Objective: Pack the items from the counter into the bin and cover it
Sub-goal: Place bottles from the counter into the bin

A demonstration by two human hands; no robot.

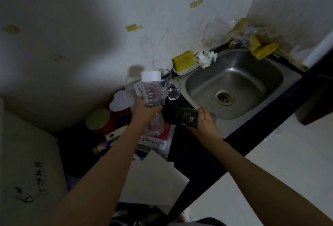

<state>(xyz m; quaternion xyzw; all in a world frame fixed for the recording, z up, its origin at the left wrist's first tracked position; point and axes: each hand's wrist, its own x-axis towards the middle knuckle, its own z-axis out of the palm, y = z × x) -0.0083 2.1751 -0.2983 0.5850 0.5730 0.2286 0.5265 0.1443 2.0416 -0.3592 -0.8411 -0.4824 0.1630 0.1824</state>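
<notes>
The left hand (144,113) grips a clear bottle (153,98) with a white cap, held upright and lifted off the counter (194,155). The right hand (205,122) is wrapped round a dark bottle (182,116) lying on its side, its cap end pointing toward the left hand; the two bottles look close to touching. Just beyond the left hand's fingertips stand two drinking glasses (169,83), and beyond the right hand lies the sink (234,83). To the outside of the left hand sit a red tin (100,122) and a heart-shaped box (121,102). Below the left forearm is a white surface (153,175) (possibly the bin's flap or lid, but I cannot tell).

To do this step well, I would carry both bottles clear of the glasses, draw them back toward the body, and lay them down low, not drop them.
</notes>
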